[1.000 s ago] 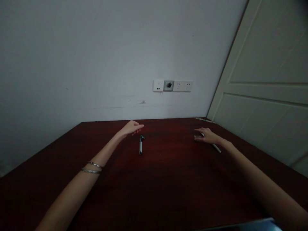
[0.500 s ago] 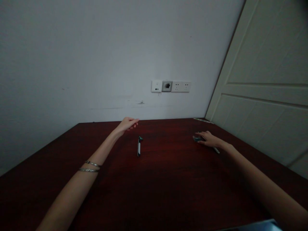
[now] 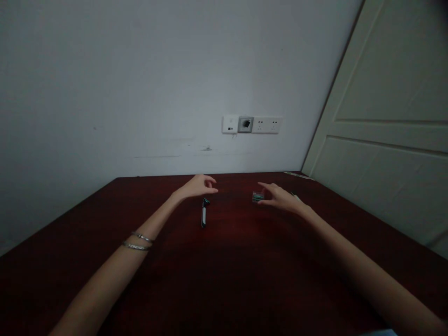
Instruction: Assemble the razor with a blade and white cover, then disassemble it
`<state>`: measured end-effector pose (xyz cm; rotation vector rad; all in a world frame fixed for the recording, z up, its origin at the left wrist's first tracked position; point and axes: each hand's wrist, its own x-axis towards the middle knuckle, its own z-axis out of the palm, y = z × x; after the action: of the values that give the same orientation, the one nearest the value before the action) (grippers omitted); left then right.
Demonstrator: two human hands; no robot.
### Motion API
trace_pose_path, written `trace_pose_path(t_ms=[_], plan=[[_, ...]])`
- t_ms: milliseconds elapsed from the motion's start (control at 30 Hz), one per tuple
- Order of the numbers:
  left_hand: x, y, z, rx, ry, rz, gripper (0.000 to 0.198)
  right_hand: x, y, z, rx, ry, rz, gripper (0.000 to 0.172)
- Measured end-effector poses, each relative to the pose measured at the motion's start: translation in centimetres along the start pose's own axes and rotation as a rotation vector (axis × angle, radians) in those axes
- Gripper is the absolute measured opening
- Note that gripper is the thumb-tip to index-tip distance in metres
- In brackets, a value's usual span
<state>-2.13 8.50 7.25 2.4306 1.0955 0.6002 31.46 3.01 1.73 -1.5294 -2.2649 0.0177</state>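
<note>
A razor with a grey-and-black handle and a dark green head lies on the dark red table. My left hand hovers just beyond its head, thumb and fingers curved apart with nothing between them. To the right, a small clear plastic case with something green inside sits between the thumb and fingers of my right hand. The thumb meets its near side; the far-side contact is blurred. Behind my right wrist shows part of a thin pale object, mostly hidden, its kind unclear.
The table runs back to a white wall with sockets. A pale panelled door stands along the right side. A flat strip lies at the back right edge. A light-coloured corner shows at bottom right.
My right hand has moved left, and the clear case has come along with it. My left hand has shifted right and slightly nearer, its fingers spreading apart. The razor stays put.
</note>
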Motion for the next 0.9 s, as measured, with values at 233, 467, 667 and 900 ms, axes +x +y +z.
trace_pose_path(t_ms=[233, 467, 667, 900], plan=[[-0.8, 1.3, 3.4, 0.274, -0.13, 0.228, 0.065, 0.2, -7.1, 1.1, 0.038, -0.009, -0.221, 0.077], [-1.6, 2.4, 4.9, 0.295, -0.168, 0.287, 0.065, 0.0, -9.1, 1.1, 0.041, 0.002, -0.355, 0.075], [-1.4, 2.8, 5.3, 0.308, -0.206, 0.281, 0.053, 0.2, -9.4, 1.5, 0.035, 0.002, -0.377, 0.073], [-0.5, 0.5, 6.0, 0.378, -0.147, 0.242, 0.048, 0.4, -7.7, 1.5, -0.024, -0.006, -0.301, 0.072]])
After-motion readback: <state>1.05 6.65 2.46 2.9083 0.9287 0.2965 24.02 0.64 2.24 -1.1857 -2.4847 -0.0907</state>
